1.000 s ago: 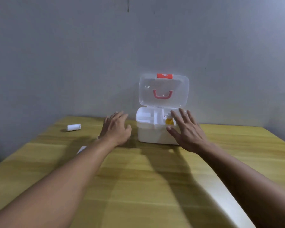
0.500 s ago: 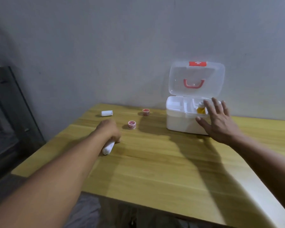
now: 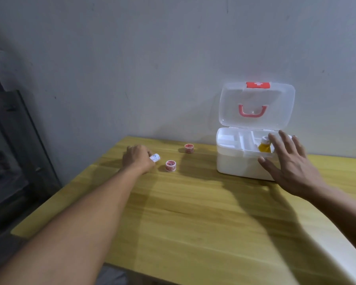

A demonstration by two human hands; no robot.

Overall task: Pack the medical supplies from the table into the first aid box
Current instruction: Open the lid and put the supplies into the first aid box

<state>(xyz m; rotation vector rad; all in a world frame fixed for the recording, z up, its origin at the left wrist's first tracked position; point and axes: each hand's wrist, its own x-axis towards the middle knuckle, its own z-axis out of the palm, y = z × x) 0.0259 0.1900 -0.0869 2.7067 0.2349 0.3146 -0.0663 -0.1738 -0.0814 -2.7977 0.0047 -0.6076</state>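
Note:
The white first aid box (image 3: 237, 165) stands open at the back right of the table, its clear lid (image 3: 255, 103) upright against the wall. A yellow bottle (image 3: 263, 146) lies in its top tray. My right hand (image 3: 290, 167) hovers in front of the box, fingers spread, holding nothing. My left hand (image 3: 137, 159) is closed around a white roll (image 3: 155, 157) near the table's far left corner; the roll's end pokes out to the right. Two small red-and-white tape rolls (image 3: 170, 166) (image 3: 189, 148) stand on the table between my left hand and the box.
The wooden table (image 3: 193, 212) stands against a grey wall. Its left edge drops off beside a dark frame (image 3: 19, 140); its near right edge is pale. The nearer tape roll is just right of my left hand.
The view turned left, then steadied. My left hand reached to the far left and closed on a white roll. The second white roll seen earlier is out of sight. My right hand stays by the box.

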